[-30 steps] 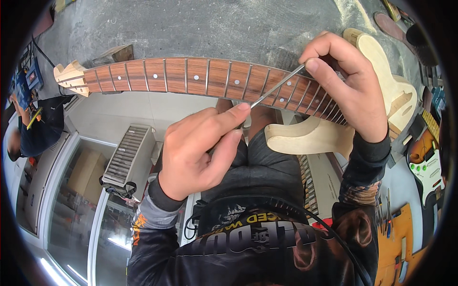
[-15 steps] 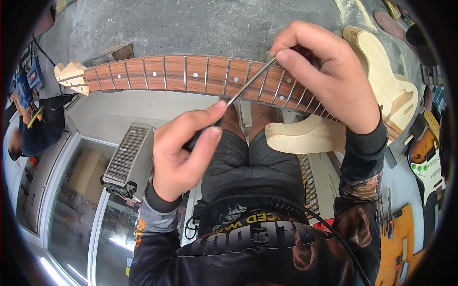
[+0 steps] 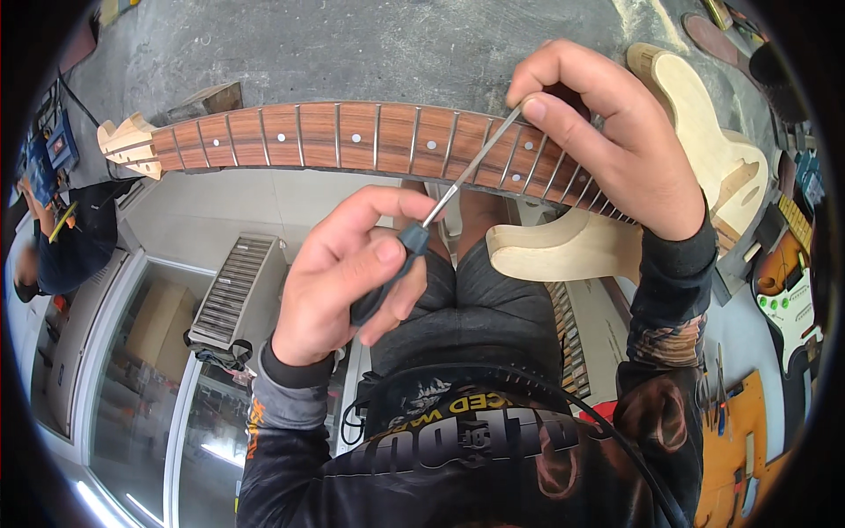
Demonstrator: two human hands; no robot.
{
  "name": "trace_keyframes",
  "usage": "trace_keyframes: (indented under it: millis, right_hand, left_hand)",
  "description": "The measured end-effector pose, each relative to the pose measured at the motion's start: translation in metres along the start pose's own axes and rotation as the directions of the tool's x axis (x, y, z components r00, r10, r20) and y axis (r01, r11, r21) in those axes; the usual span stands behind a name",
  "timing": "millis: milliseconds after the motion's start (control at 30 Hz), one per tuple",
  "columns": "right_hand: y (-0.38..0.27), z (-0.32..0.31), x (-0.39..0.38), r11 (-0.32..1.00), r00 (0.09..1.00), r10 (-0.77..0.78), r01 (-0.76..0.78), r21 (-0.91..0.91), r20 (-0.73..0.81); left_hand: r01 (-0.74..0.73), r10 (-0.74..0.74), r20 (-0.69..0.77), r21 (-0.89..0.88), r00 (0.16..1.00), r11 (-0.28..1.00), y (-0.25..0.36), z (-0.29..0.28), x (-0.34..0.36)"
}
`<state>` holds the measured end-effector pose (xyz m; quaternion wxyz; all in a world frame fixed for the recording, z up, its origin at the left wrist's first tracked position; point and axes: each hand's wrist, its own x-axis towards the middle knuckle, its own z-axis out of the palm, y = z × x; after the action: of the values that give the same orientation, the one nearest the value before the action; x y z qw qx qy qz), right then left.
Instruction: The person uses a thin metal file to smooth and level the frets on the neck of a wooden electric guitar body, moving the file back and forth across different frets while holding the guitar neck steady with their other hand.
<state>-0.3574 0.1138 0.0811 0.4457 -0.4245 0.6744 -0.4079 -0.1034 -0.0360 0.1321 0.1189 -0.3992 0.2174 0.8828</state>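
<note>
Left hand [image 3: 339, 273] clasps the thin tool [image 3: 476, 164] by its handle [image 3: 413, 236]; right hand [image 3: 607, 136] pinches its tip; tool crosses over the guitar neck [image 3: 304, 136]; likely light, stiff; best held at both ends

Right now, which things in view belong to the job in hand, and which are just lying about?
Work in hand:
dark-handled metal tool, held by left hand and right hand
guitar neck
pale guitar body

Apparently just lying about:
sunburst guitar
grey slatted box
tools, lower right
</note>
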Motion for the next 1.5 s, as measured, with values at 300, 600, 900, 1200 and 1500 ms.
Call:
trace_keyframes:
  millis: [300, 600, 900, 1200, 1500]
  right_hand:
    - [0.002, -0.005, -0.002, 1.000, 0.998, 0.004, -0.002, -0.031, 0.058]
    - [0.006, -0.005, -0.010, 0.999, 0.998, 0.030, -0.030, -0.011, -0.047]
    - [-0.007, 0.000, -0.015, 0.979, 0.977, 0.162, -0.141, 0.149, -0.138]
    - [-0.005, -0.002, -0.007, 0.992, 0.999, 0.042, -0.042, -0.117, -0.004]
    - [-0.003, -0.005, -0.021, 0.995, 0.986, 0.099, -0.099, 0.010, -0.135]
  left_hand:
    - [-0.312, 0.424, -0.023, 0.642, 0.905, 0.700, -0.021, -0.004, -0.007]
    - [-0.362, 0.548, 0.267, 0.929, 0.792, 0.071, -0.002, 0.005, 0.017]
    - [-0.438, 0.572, 0.168, 0.817, 0.803, 0.376, -0.010, 0.002, 0.015]
    - [-0.337, 0.479, -0.060, 0.635, 0.876, 0.695, -0.020, -0.001, 0.002]
    - [-0.450, 0.572, 0.248, 0.860, 0.782, 0.242, -0.015, 0.005, 0.021]
